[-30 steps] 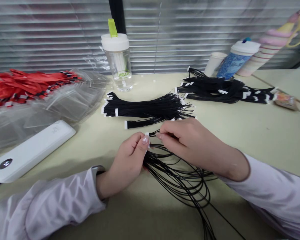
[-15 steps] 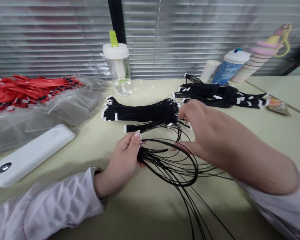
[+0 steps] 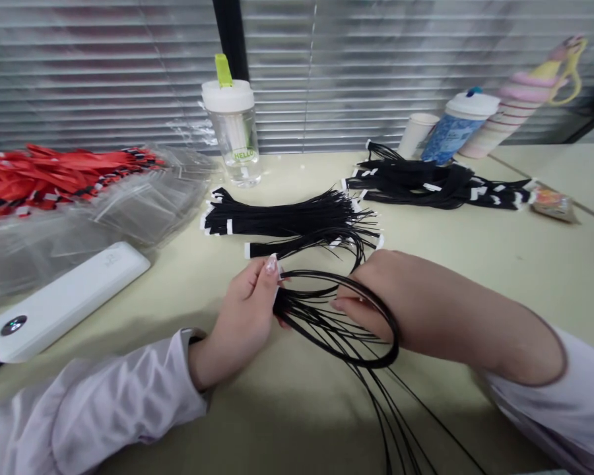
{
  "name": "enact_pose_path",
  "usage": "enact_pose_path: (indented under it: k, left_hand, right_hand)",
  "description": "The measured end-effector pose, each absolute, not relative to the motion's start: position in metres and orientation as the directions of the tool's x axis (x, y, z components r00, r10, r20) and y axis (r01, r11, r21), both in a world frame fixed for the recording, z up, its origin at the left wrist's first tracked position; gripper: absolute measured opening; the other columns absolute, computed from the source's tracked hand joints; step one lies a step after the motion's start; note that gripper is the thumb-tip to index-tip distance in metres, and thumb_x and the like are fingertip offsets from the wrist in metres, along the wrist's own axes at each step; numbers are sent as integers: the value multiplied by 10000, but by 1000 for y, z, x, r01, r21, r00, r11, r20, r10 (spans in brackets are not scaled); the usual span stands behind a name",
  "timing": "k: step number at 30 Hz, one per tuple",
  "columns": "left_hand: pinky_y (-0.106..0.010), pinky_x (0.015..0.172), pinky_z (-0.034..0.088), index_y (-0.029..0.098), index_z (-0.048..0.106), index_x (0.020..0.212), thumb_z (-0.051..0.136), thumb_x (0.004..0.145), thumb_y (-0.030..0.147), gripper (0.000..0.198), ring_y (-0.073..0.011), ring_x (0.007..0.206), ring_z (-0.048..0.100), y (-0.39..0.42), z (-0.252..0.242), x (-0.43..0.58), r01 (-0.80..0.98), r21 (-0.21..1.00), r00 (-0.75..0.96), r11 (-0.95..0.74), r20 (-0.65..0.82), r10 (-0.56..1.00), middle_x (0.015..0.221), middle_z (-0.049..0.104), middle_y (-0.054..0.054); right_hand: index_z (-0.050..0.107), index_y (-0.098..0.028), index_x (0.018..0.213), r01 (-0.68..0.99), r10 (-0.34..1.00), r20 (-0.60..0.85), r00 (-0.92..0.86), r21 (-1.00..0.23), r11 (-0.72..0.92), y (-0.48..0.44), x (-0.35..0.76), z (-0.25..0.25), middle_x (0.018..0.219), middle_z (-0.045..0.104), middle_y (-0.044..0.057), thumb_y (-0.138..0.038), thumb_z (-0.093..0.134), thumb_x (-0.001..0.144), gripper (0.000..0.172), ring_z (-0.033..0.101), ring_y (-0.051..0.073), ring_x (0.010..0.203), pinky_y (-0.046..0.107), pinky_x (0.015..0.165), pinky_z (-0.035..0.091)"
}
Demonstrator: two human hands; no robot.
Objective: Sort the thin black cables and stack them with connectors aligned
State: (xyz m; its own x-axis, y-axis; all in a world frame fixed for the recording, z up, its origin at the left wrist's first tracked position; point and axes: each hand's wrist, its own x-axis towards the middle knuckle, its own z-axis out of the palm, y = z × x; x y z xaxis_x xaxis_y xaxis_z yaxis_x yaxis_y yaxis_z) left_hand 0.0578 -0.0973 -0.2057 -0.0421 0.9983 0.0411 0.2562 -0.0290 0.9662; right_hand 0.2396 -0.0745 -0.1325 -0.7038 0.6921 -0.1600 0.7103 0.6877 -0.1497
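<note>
My left hand (image 3: 242,320) pinches the end of a bundle of thin black wires (image 3: 389,353), thumb on top at a small white connector (image 3: 278,274). From there the wires bend round in a wide loop, and several loose strands hang toward the front edge. At the loop's right side my right hand (image 3: 400,300) is closed, its fingers curled around some of the wires; the fingertips are partly hidden. Just behind both hands lies a pile of black flat cables (image 3: 282,218) with white connectors.
Red cables (image 3: 64,175) and clear plastic bags (image 3: 133,214) lie at left, behind a white power bank (image 3: 69,300). A clear bottle (image 3: 237,145) stands at the back. More black cables (image 3: 440,181), a paper cup (image 3: 416,135), a blue cup (image 3: 458,128) and a small packet (image 3: 554,203) are at right.
My right hand has come down and toward me from beside the cable pile, and its fingers have closed on the wires. The left hand stays in place, still pinching.
</note>
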Motion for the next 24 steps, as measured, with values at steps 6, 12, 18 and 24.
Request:
enact_pose_path:
  k: [6,12,18,24]
  left_hand:
    - [-182,533,347,154,446,704,313,904,301,282,-74,584,400,-102,-202,57,397,892,15,-216,229,973,646,449,14]
    - [-184,506,330,165,428,718,327,898,229,216,-76,561,387,-108,-207,54,424,848,54,-318,327,944,649,463,20]
    - [-180,522,362,175,444,766,334,884,161,161,-79,572,433,-112,-206,51,423,792,134,-440,426,895,667,492,18]
    - [-155,561,386,168,455,788,343,863,94,153,-64,603,466,-112,-204,51,451,740,153,-499,487,860,686,518,19]
  right_hand:
    - [406,-138,547,615,595,-189,-781,-391,685,-66,235,-141,486,374,-41,-246,390,853,324,282,37,456,199,440,225]
    - [381,-141,591,519,565,-144,-813,-620,588,-68,230,-148,544,325,-42,-326,359,882,346,250,42,497,192,434,222]
    - [407,-145,637,464,590,6,-808,-611,641,-74,225,-155,578,377,-49,-287,377,876,279,291,43,527,197,482,234]
    - [478,-140,669,448,553,14,-833,-569,689,-73,225,-160,618,448,-29,-334,351,893,322,348,63,565,226,550,274]
